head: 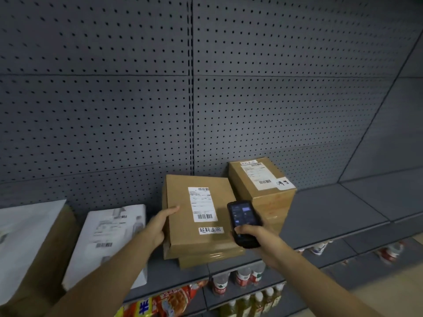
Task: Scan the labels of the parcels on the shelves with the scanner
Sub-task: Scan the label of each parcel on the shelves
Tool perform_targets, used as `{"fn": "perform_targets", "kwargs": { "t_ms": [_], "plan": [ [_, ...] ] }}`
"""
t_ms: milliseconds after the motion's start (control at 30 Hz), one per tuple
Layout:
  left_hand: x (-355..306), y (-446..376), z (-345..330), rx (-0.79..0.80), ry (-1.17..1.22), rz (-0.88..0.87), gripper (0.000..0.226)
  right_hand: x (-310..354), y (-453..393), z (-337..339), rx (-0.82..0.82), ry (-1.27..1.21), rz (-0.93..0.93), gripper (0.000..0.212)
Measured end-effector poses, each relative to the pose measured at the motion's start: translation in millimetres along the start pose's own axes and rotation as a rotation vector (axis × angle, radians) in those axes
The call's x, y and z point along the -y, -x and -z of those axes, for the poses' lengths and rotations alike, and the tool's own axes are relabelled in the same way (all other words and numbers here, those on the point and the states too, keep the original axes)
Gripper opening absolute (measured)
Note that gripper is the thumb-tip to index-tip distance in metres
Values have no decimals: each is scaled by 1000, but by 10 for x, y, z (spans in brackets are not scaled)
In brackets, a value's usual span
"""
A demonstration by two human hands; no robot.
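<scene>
A brown cardboard parcel point(183, 216) lies on the grey shelf point(332, 216) atop another flat box, with a white barcode label point(202, 204) facing up. My left hand point(158, 225) grips the parcel's left edge, thumb on top. My right hand point(254, 234) holds a black handheld scanner point(243, 221), screen lit, just right of that label. A second brown parcel point(263, 184) with its own label stands behind to the right. A white parcel point(109, 239) lies to the left.
A brown box with a white top point(25, 243) fills the far left. Grey pegboard point(137, 99) backs the shelf. Bottles point(242, 277) and snack packets point(164, 303) sit on lower shelves.
</scene>
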State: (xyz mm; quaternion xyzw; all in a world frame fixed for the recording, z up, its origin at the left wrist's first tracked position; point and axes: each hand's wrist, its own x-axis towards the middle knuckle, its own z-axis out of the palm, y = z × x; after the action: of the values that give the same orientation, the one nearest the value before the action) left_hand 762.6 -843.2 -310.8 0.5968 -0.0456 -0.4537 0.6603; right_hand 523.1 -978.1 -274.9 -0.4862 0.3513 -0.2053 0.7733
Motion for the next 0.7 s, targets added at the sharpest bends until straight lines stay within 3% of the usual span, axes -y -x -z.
{"fn": "perform_targets", "kwargs": {
  "t_ms": [300, 433, 567, 700],
  "plan": [
    [207, -517, -108, -76, 65, 91, 26, -182, -545, 118, 47, 7, -105, 83],
    [303, -702, -31, -109, 105, 72, 37, -241, -668, 128, 100, -50, -116, 72],
    [364, -841, 52, -128, 114, 49, 48, -310, -748, 142, 94, -44, -126, 87],
    [322, -839, 122, -128, 66, 39, 39, -294, -777, 45, 120, -72, -113, 76]
  ]
}}
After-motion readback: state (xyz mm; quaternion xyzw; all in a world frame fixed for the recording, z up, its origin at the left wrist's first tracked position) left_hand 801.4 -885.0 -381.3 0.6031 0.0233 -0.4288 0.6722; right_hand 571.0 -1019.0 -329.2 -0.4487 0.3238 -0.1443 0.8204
